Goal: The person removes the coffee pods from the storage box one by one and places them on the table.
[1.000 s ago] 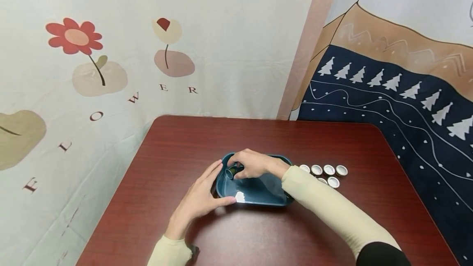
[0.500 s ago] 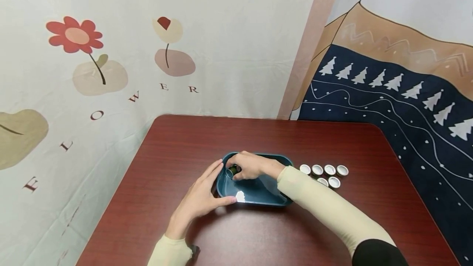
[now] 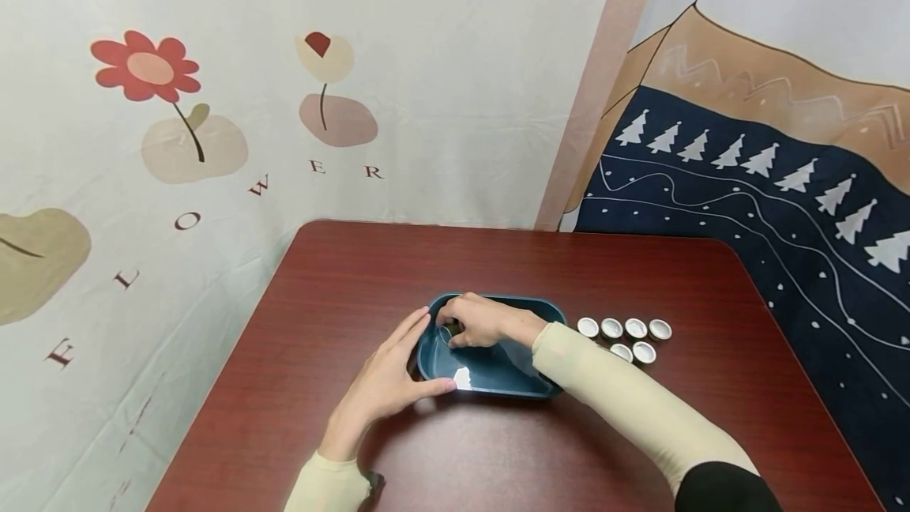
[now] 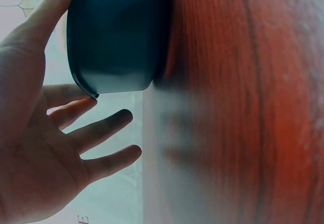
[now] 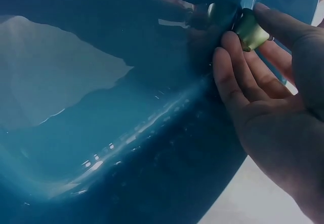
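Note:
A blue oval-cornered tray (image 3: 498, 376) sits on the table. My left hand (image 3: 384, 376) spans its left end, thumb along the near rim and straight fingers at the far left side. In the left wrist view the lower fingers (image 4: 114, 160) spread free of the tray wall (image 4: 119, 36). My right hand (image 3: 486, 321) reaches inside the tray's left part. Its thumb and fingers pinch a small shiny green capsule (image 3: 450, 331) with a pale round rim, like a coffee capsule. The right wrist view shows the capsule (image 5: 251, 32) close to the tray wall, partly hidden by fingers.
Several similar small capsules with white round tops (image 3: 635, 329) stand in two rows right of the tray, beside my right sleeve (image 3: 626, 393), which partly hides the nearer row. The reddish-brown table (image 3: 370, 259) meets a printed cloth wall (image 3: 455, 180) at its far edge.
My right hand has lowered slightly into the tray with the green capsule, and its forearm has shifted a little left, uncovering more of the white tops. The left hand has stayed in place.

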{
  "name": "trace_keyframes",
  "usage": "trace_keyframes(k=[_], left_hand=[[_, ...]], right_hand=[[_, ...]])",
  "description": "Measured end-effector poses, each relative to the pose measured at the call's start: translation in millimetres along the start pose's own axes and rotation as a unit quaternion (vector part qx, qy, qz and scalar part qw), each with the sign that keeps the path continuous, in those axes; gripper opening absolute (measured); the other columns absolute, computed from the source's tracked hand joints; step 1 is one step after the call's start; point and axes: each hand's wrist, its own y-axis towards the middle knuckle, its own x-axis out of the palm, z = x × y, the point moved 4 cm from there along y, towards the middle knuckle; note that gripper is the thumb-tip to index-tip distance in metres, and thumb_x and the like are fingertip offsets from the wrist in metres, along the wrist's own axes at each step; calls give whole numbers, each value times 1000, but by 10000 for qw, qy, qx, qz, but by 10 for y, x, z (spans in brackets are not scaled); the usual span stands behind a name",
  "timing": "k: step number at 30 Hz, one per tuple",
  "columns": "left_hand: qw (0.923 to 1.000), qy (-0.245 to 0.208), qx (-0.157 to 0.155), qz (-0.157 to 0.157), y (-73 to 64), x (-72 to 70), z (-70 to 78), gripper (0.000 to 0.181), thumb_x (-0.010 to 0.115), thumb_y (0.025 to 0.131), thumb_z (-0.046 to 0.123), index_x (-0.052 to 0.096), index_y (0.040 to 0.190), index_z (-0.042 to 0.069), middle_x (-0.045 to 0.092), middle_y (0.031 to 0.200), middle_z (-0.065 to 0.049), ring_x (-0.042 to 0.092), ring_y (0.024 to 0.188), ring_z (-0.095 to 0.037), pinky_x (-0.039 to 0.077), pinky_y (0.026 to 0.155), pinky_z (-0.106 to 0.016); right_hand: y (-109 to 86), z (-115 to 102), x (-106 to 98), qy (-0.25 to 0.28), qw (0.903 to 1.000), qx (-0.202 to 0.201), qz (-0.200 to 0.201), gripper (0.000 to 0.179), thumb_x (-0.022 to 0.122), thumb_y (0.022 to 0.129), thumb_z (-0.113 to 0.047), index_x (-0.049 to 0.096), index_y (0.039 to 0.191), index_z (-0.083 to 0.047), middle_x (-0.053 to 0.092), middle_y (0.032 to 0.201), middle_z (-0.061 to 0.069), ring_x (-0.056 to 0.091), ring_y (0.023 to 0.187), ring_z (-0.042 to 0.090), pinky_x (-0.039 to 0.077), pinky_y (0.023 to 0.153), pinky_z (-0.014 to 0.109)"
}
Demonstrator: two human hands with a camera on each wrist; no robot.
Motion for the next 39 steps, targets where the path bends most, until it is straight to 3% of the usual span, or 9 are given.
trace_keyframes(k=[10, 22, 39], left_hand=[[10000, 4, 24, 37, 3, 8, 3, 119, 91, 87, 68, 35, 179, 18, 32, 188, -3, 49, 165, -40, 48, 127, -69], [10000, -16, 12, 72, -4, 15, 1, 121, 92, 85, 69, 36, 178, 17, 33, 187, -2, 49, 165, -40, 48, 127, -68], [9999, 73, -15, 104, -2, 18, 13, 122, 93, 84, 69, 36, 179, 17, 33, 187, 1, 47, 166, -38, 47, 130, -67]], right_hand=[[-120, 10, -83, 273, 9995, 32, 155, 39, 81, 107, -22, 75, 144, -13, 74, 124, 3, 64, 93, 10, 59, 85, 27], [-397, 22, -343, 783, 9952, 12, 594, 41, 83, 105, -22, 74, 143, -8, 76, 127, 4, 73, 100, 13, 66, 91, 30], [-822, 154, -417, 1404, 9810, 167, 1329, 37, 89, 99, -24, 77, 132, -11, 80, 119, 4, 79, 93, 5, 69, 88, 24]])
